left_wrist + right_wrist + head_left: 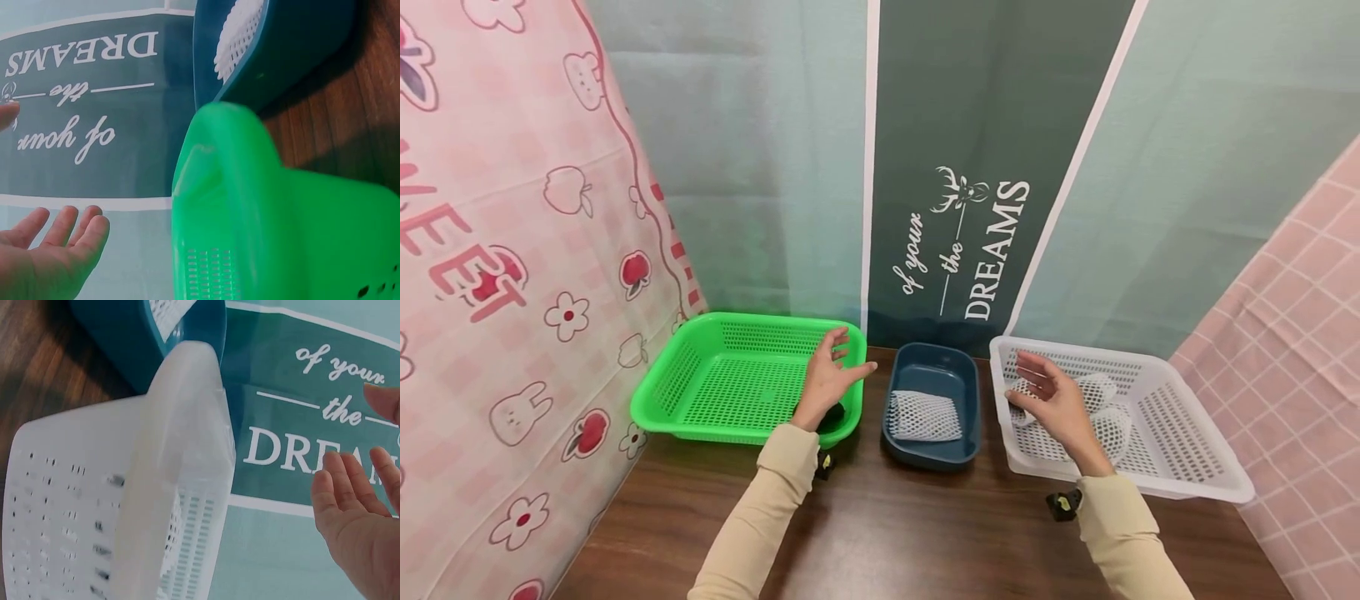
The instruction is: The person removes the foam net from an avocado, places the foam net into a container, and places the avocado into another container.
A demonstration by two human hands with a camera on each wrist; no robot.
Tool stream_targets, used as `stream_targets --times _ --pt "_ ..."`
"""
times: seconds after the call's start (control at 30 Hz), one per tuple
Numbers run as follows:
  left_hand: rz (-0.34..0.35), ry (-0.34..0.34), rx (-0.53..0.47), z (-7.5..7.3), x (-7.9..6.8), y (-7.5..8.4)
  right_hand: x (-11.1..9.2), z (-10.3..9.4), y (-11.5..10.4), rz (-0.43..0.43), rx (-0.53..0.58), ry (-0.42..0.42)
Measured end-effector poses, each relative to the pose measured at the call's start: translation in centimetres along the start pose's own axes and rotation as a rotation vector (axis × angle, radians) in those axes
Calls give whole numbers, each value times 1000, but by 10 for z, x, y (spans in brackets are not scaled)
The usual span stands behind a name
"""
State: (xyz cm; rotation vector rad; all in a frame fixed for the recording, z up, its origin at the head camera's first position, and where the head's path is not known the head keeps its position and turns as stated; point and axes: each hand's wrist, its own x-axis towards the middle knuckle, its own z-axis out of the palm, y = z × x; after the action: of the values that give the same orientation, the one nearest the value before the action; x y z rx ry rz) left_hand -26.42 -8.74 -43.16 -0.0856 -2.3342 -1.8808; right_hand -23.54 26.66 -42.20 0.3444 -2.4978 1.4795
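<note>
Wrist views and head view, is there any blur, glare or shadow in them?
Head view: faint sheen on the table; left wrist view: near rim of the green basket looks soft, shadow darkens the table beside the blue tray; right wrist view: near rim of the white basket looks hazy, lettering behind looks crisper.

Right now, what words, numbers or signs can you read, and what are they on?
"of your": dark green curtain panel
"the": same panel
"DREAMS": same panel
"WEET": pink cloth, cut off at the head view's left edge
Black wrist gadgets: yellow marks too small to read
Green basket, blue tub, white basket: nothing I can read
</note>
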Motion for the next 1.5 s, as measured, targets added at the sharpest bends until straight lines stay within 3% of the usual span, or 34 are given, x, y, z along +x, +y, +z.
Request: stream_targets --times 0.73,1.13,1.5 --pt "12 -43 -38 26 -10 -8 -23 -30 15 0 -42 81" --pt "27 -55 -45 44 -17 -8 -34 -42 30 -14 -62 64" --pt "-3 -97 -95 64 -24 -10 -44 -59 42 11 -55 55"
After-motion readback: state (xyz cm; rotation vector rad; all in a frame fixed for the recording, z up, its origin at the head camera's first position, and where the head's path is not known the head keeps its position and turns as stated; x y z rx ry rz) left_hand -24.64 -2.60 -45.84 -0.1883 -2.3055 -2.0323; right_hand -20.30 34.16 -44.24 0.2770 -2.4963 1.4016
